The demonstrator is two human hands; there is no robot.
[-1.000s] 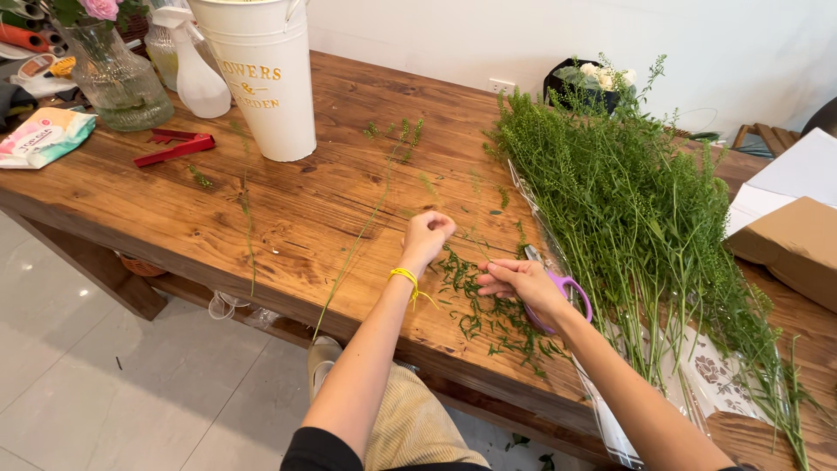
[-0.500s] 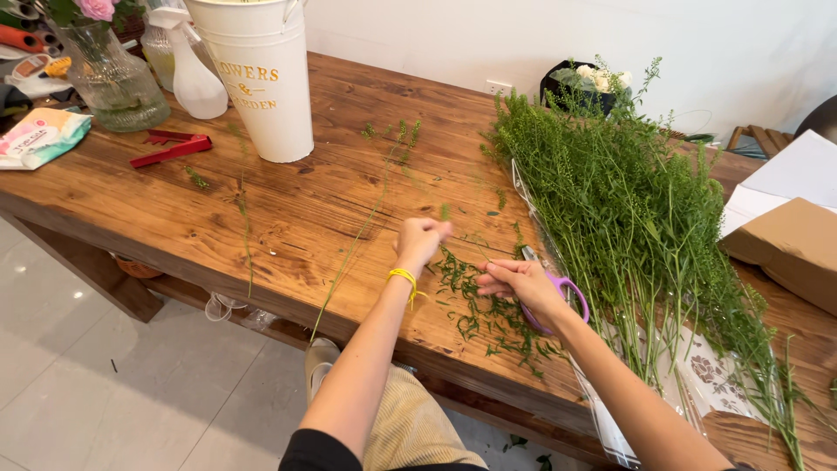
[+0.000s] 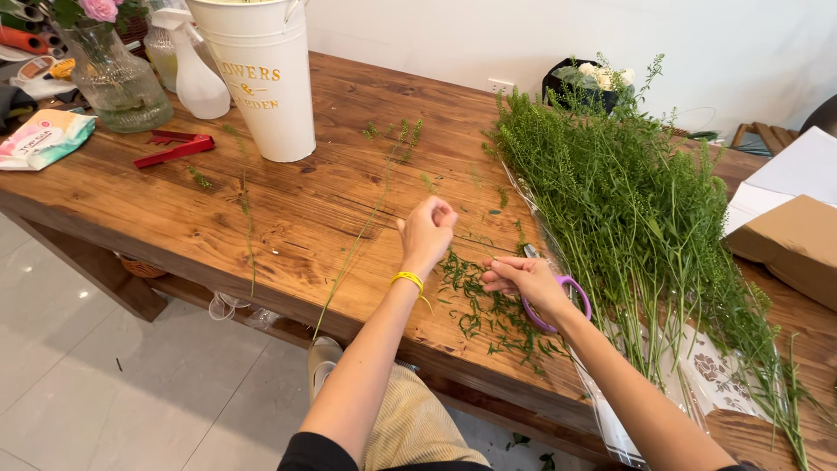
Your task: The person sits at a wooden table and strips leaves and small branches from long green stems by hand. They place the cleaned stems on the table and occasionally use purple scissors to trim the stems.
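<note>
Here the left hand (image 3: 427,231) is curled shut with its fingers pinching a thin green stem (image 3: 475,255), and the right hand (image 3: 523,279) grips purple scissors (image 3: 558,305) at that stem. Below lies a brown wooden surface (image 3: 288,209) with green clippings (image 3: 488,314), a big green bunch (image 3: 628,209) and a white bucket (image 3: 261,78).

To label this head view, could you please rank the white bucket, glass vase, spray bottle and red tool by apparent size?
1. white bucket
2. glass vase
3. spray bottle, close to the vase, so unsure
4. red tool
</note>
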